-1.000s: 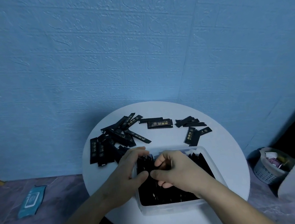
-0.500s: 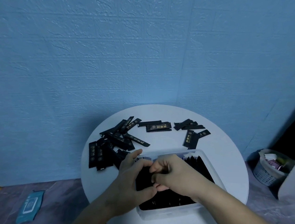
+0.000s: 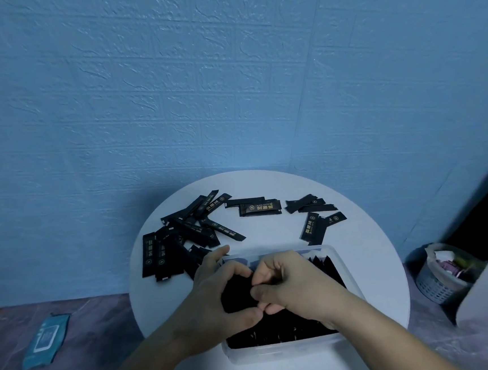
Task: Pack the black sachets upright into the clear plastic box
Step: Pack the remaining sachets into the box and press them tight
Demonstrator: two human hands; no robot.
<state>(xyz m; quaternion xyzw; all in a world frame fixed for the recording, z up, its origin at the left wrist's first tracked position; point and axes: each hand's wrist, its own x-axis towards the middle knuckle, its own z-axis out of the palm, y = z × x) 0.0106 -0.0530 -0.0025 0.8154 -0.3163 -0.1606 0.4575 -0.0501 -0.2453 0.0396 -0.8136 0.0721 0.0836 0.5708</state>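
Observation:
The clear plastic box [image 3: 284, 351] stands at the near side of the round white table [image 3: 371, 274]. It holds many black sachets [image 3: 279, 329] standing upright in rows. My left hand [image 3: 217, 299] curls round a bundle of sachets [image 3: 234, 294] in the box's left part, thumb in front, fingers behind. My right hand [image 3: 292, 284] is over the box's middle, fingers curled and pinching the same bundle from the right. Loose black sachets [image 3: 182, 234] lie scattered flat across the table's far half.
More loose sachets [image 3: 261, 207] lie at the table's back, and a few [image 3: 314, 226] lie at the back right. A blue textured wall rises behind. A blue wipes pack [image 3: 45, 341] lies on the floor at left. A small basket [image 3: 442, 273] of rubbish stands at right.
Both hands have stayed on the bundle inside the box, pressing closer together; my left thumb has come round to meet my right fingers. The view shifted slightly.

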